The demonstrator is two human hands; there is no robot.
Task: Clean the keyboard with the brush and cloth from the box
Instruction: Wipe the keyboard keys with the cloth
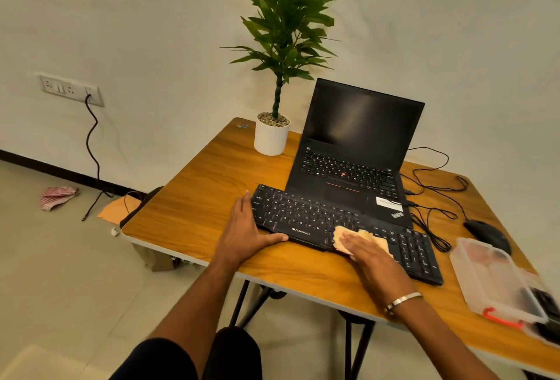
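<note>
A black keyboard [306, 216] lies across the wooden table [194, 198], in front of an open laptop. My left hand [245, 228] clasps the keyboard's left end, thumb along its front edge. My right hand [368, 251] lies flat on a pale orange cloth [342, 235] and presses it onto the keys right of the middle. A clear plastic box [491, 279] with a red latch stands at the table's right edge; something dark lies beside it, too blurred to name. I cannot pick out a brush.
The black laptop [354, 149] stands open behind the keyboard. A white pot with a tall plant [271, 134] is at the back. A black mouse [486, 234] and loose cables [433, 195] lie to the right. A wall socket with a cord is at left.
</note>
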